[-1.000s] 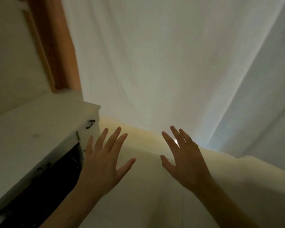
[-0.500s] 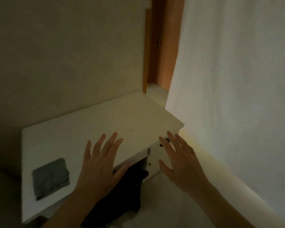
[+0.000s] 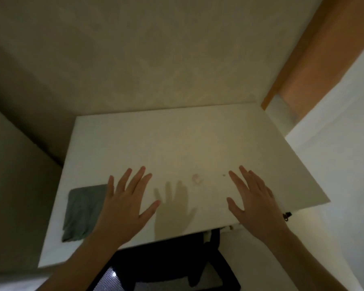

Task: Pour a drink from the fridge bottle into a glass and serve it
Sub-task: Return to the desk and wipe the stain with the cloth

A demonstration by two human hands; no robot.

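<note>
Dim room, seen from above. In the middle, a white table, standing against a beige wall on the far side. At the far right, an orange wooden door frame, then a white wall along the right side. On the near left part of the table, lying flat, a folded grey cloth. Near the table's middle, a small faint pink spot, too blurred to identify. Under the near edge, a dark chair.

Above the near part of the table, left hand and right hand, well apart, both with fingers straight and spread, palms down, holding nothing. Touching the table or only above it: cannot tell. Beside the left hand, a shadow on the surface.

No bottle, glass or fridge in view.
</note>
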